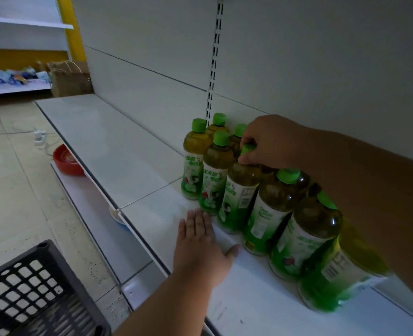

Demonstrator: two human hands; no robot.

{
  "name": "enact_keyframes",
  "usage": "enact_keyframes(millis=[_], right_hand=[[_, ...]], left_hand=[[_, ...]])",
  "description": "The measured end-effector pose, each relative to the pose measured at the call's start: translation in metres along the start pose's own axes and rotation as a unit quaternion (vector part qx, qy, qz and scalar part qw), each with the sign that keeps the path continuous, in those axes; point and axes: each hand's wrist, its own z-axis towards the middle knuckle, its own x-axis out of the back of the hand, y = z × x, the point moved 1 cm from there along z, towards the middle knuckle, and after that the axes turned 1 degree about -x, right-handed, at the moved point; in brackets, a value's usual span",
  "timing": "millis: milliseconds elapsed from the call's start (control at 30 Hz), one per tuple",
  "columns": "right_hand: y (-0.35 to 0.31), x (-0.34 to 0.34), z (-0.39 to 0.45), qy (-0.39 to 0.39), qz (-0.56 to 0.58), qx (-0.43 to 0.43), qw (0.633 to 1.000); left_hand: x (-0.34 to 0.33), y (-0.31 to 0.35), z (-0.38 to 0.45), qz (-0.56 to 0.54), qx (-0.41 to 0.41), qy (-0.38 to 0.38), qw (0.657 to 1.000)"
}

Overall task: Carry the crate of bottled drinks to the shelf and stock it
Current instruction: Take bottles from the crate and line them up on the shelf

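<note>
Several green-capped tea bottles (215,175) with green and white labels stand grouped on the white shelf (118,151), against its back panel. My right hand (268,141) reaches over them and grips the cap of one front-row bottle (239,190), which stands on the shelf. My left hand (200,241) lies flat, palm down, fingers spread, on the shelf just in front of the bottles, its thumb near a bottle's base. The dark plastic crate (38,294) sits at the lower left on the floor; its inside is mostly out of view.
A lower white shelf (84,204) juts out below, holding a red bowl (67,161) and a blue-rimmed dish (120,219). A cardboard box (69,81) stands beyond the shelf's far end. Another rack with packaged goods (13,76) is at the far left. A power strip (39,138) lies on the tiled floor.
</note>
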Motion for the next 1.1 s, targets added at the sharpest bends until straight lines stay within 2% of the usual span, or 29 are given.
enact_keyframes(millis=[367,500,667,867,1100], right_hand=[[0.001,0.001,-0.003,-0.010,0.003,0.015,1.000],[0.015,0.010,-0.019,-0.044,0.039,-0.030,0.998],[0.030,0.012,-0.053,-0.108,-0.031,-0.018,0.993],[0.039,0.003,-0.060,-0.045,-0.012,0.005,0.999],[0.037,0.001,-0.059,-0.025,-0.003,0.009,1.000]], left_hand=[[0.002,-0.001,0.002,-0.002,-0.001,-0.010,1.000],[0.005,0.003,-0.003,-0.017,0.002,-0.018,1.000],[0.009,0.028,-0.015,-0.047,-0.002,-0.032,0.998],[0.005,0.046,-0.018,-0.063,0.038,-0.026,0.997],[0.001,0.046,-0.017,-0.060,0.041,-0.008,0.997]])
